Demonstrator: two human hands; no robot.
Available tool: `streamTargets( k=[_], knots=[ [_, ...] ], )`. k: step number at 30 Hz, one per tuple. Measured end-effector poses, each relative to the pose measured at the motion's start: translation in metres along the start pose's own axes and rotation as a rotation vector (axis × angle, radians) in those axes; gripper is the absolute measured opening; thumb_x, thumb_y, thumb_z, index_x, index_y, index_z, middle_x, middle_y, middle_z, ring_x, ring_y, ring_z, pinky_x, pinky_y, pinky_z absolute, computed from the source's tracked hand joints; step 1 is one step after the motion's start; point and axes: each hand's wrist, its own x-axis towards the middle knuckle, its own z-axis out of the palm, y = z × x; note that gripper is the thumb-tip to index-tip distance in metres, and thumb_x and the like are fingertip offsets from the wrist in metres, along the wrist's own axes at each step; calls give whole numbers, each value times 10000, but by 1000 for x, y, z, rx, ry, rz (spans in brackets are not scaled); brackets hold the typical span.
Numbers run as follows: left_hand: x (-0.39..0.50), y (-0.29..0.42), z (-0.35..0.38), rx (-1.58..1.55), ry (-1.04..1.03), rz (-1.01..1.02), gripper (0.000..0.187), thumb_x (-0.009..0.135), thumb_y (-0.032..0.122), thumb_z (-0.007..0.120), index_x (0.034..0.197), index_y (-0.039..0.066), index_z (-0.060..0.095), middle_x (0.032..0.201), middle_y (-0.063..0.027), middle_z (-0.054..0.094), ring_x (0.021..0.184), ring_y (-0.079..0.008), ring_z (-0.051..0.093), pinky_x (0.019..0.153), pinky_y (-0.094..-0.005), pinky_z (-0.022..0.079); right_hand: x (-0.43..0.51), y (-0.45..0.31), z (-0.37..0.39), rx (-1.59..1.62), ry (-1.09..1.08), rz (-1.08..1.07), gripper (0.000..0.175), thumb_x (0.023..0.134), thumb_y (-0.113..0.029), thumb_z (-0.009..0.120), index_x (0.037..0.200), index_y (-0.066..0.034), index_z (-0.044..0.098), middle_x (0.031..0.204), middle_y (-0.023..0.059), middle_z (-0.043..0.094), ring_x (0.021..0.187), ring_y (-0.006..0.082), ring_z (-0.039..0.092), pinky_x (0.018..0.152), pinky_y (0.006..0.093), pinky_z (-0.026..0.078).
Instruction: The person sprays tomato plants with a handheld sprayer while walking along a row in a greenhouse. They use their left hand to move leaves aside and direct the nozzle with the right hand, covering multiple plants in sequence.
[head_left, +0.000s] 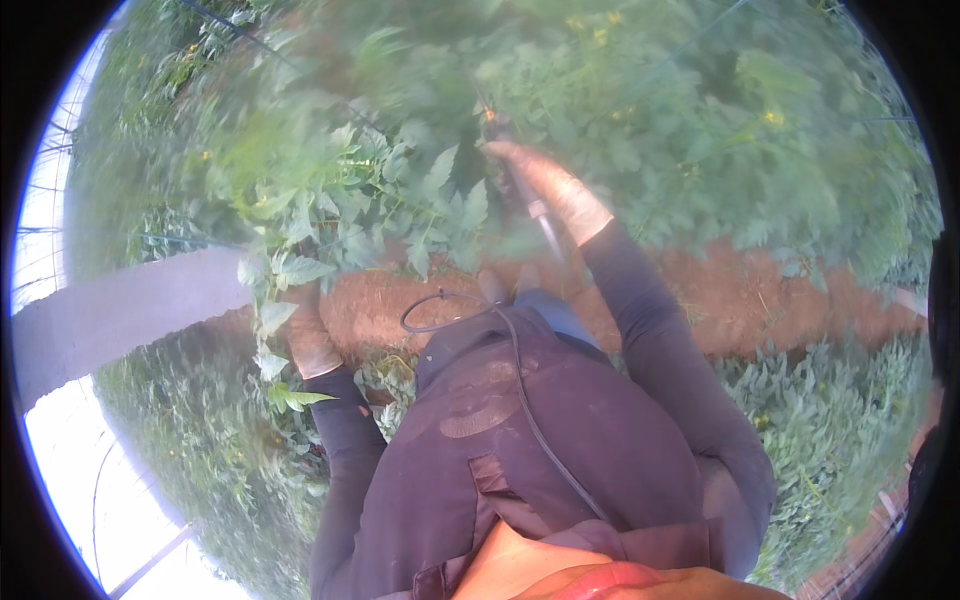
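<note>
My right hand (559, 187) is closed around a blurred rod-shaped tool (536, 206) with a pale lower section and an orange spot near its far end. It reaches into tomato plants (442, 180), whose leaves surround the tool's tip. On the other side, my left hand (311, 337) hangs low beside a leafy tomato shoot (274, 322). Leaves cover its fingers, so I cannot see whether it holds anything. Both wrists show pale coverings below dark sleeves.
A grey post or beam (135, 307) stands close on the left. Bare reddish soil (720, 300) forms a path under my feet, with another plant row (810, 420) behind. A black cable (517, 375) runs down my dark jacket and loops at my waist. Thin strings (247, 37) cross the foliage.
</note>
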Motion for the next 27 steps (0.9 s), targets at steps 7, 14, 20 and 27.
streamTargets(
  k=[7,14,20,27],
  knots=[
    [-16,-4,-2,36,0,-29,306,905,277,630,1097,40,655,957,-118,685,895,-242,650,797,-348,507,28,17,-8,-24,-86,-55,447,792,-482,707,914,-76,568,702,51,561,552,182,561,515,345,472],
    [-24,-2,-7,73,-11,-20,311,903,281,633,1097,40,655,957,-124,685,900,-248,651,800,-352,508,27,0,-1,36,-9,10,337,845,-443,685,970,-137,615,745,-18,531,588,111,498,530,259,409],
    [-43,-16,-16,109,-20,-38,314,901,285,635,1096,40,655,958,-128,685,904,-252,652,802,-356,508,-7,12,0,179,-124,-180,360,874,-445,652,986,-105,625,718,-11,532,587,102,501,534,265,404],
    [-29,6,-26,293,-115,-51,319,899,290,638,1096,40,655,958,-133,685,909,-258,653,804,-361,509,-30,73,-42,131,-197,-317,368,945,-390,569,1148,-84,592,821,-3,583,638,112,557,564,267,453]
  ],
)
